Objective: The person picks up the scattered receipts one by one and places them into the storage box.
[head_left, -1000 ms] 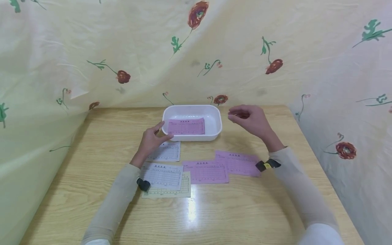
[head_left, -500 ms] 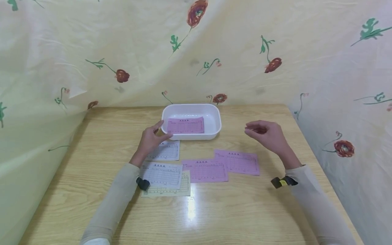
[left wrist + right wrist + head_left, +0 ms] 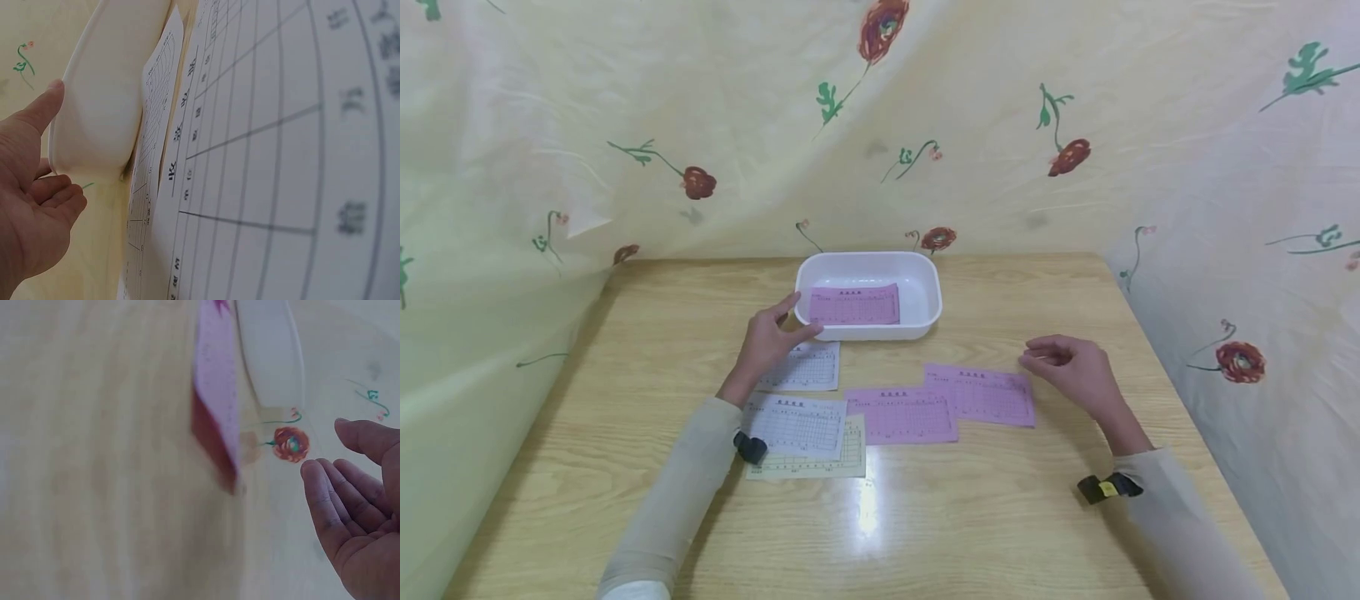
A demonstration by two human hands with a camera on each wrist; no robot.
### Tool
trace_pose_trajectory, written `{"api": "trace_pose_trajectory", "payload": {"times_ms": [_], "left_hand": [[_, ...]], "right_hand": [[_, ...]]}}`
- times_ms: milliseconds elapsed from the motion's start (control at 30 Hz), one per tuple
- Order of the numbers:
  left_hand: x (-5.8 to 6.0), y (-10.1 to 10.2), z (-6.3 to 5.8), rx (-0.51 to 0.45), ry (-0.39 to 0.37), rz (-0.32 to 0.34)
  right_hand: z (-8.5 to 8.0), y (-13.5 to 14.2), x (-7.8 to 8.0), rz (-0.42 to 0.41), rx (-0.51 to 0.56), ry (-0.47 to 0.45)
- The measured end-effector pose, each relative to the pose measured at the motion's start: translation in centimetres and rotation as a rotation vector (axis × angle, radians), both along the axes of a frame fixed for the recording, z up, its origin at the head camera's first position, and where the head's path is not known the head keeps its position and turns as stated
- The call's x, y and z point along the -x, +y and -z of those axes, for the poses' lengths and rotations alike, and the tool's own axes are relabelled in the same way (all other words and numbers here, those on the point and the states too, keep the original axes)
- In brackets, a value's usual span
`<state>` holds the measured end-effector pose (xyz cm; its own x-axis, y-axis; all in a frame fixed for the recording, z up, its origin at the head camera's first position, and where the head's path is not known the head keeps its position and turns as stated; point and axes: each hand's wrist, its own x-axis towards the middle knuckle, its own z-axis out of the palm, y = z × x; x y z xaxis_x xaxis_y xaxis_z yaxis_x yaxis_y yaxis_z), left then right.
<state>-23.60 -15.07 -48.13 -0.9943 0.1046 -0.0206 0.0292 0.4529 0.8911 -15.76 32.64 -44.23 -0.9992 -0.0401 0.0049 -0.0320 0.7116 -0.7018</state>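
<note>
A white plastic tray holds a pink printed form slip. My left hand grips the tray's near left corner, thumb on the front rim and fingers at the left end; in the left wrist view the rim passes between thumb and fingers. My right hand is above the right end of another pink slip, fingers loosely bent, holding nothing. In the right wrist view this slip appears edge-on, left of the fingers.
A third pink slip lies left of that one, overlapping it. Farther left, a white slip partly covers a pale yellow slip. Another white slip lies below the tray, partly behind the left hand. A floral curtain surrounds the wooden table.
My right hand has moved from beside the tray rightward and down toward the right pink slip. My left hand stays on the tray, and the slips have not moved.
</note>
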Motion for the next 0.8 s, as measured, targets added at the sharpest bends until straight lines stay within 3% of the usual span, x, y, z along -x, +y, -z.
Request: {"api": "trace_pose_trajectory", "payload": {"times_ms": [433,800], "left_hand": [[0.1,-0.1,0.2,-0.003,-0.005,0.004],[0.1,0.0,-0.1,0.002,-0.011,-0.001]], "right_hand": [[1.5,0.4,-1.9,0.036,-0.055,-0.130],[2.4,0.4,-2.3,0.053,-0.060,-0.147]]}}
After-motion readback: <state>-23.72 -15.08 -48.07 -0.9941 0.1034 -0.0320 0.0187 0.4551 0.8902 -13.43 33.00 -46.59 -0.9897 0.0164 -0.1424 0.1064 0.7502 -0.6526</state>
